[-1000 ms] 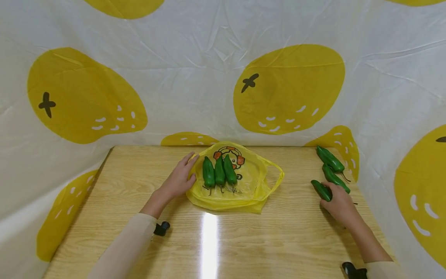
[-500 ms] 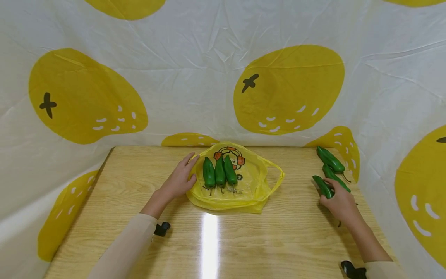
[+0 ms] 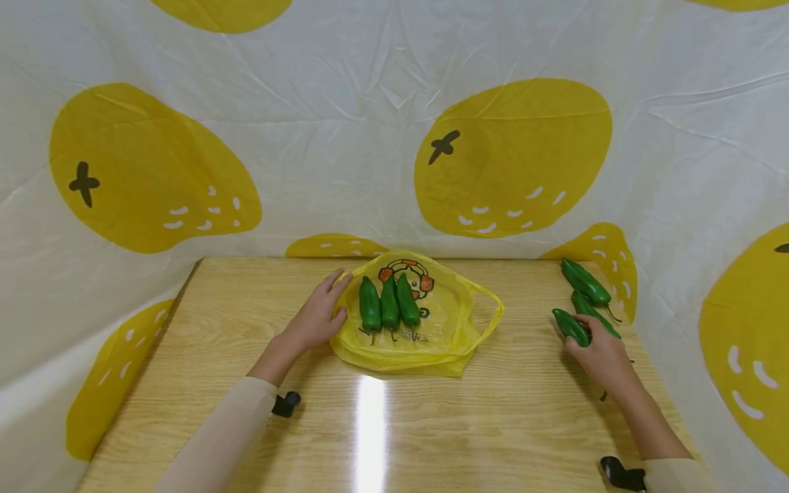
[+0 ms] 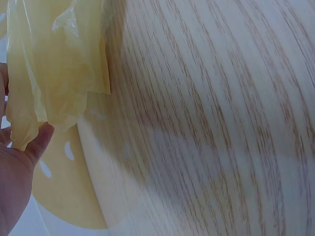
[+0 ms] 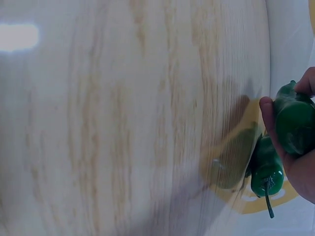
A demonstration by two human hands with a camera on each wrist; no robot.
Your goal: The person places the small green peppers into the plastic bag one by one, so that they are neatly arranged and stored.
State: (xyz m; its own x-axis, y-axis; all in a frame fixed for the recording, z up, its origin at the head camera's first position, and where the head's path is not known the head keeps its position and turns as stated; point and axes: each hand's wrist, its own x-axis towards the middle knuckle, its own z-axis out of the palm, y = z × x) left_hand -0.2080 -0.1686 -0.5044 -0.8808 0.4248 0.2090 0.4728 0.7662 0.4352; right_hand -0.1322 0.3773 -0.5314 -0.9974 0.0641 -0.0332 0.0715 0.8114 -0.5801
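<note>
A yellow plastic bag point(image 3: 440, 342) with a cartoon print lies mid-table, its handle loop to the right. Three green peppers point(image 3: 390, 305) rest side by side on it, stems toward me. My left hand point(image 3: 314, 315) touches the bag's left edge, fingers extended and thumb apart; in the left wrist view the thumb meets the thin plastic point(image 4: 64, 64). At the table's right side my right hand point(image 3: 600, 352) grips a green pepper point(image 3: 570, 327) between thumb and fingers. Another pepper point(image 3: 593, 315) lies just behind this hand, partly hidden by it. A dark stem shows below the hand.
One more green pepper point(image 3: 584, 282) lies at the back right corner. White cloth point(image 3: 345, 171) with large yellow fruit prints hangs behind and along both sides of the wooden table point(image 3: 481, 431).
The pepper in my right hand has tilted and shifted slightly, and the fingers have adjusted around it. My left hand, the bag and the three peppers on it stay put.
</note>
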